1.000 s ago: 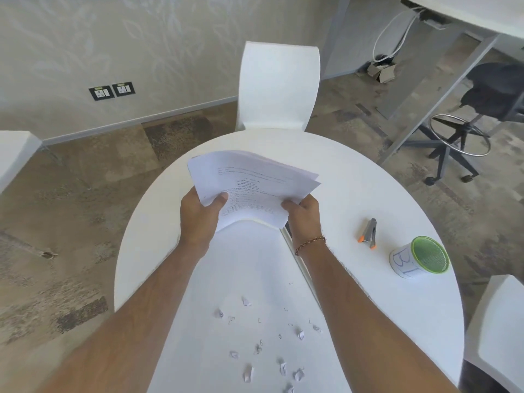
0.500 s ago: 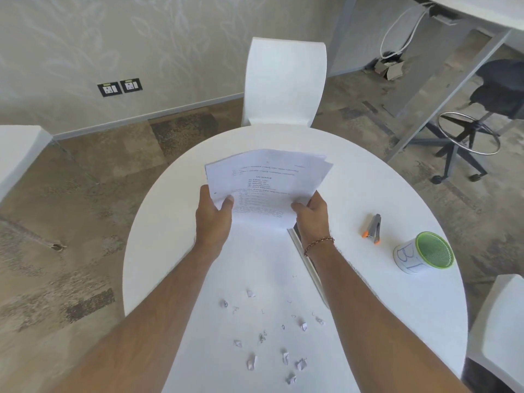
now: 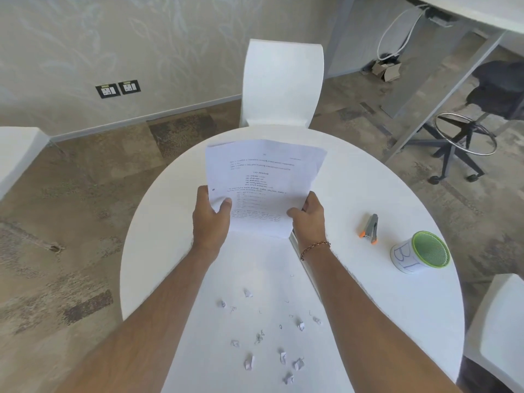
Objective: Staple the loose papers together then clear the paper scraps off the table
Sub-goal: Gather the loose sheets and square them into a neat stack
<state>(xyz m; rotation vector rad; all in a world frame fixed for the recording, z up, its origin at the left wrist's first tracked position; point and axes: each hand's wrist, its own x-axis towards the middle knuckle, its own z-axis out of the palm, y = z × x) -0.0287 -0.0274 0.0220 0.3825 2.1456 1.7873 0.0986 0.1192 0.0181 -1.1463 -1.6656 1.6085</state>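
Observation:
A stack of printed papers [image 3: 262, 177] is held upright above the round white table [image 3: 382, 307], bottom edge near the surface. My left hand [image 3: 211, 219] grips its lower left corner and my right hand [image 3: 309, 217] its lower right corner. A small grey and orange stapler [image 3: 370, 228] lies on the table to the right of my right hand. Several crumpled paper scraps [image 3: 269, 347] and bent staples are scattered on the near part of the table between my forearms.
A white cup with a green rim [image 3: 421, 252] stands at the table's right. A white chair [image 3: 282, 83] faces me across the table, another white seat [image 3: 499, 330] at the near right. A black stool [image 3: 467, 137] stands by a desk at the far right.
The papers have been squared up and tilted from a loose, bent bundle to a neater upright stack. Both hands kept their grip on the lower corners.

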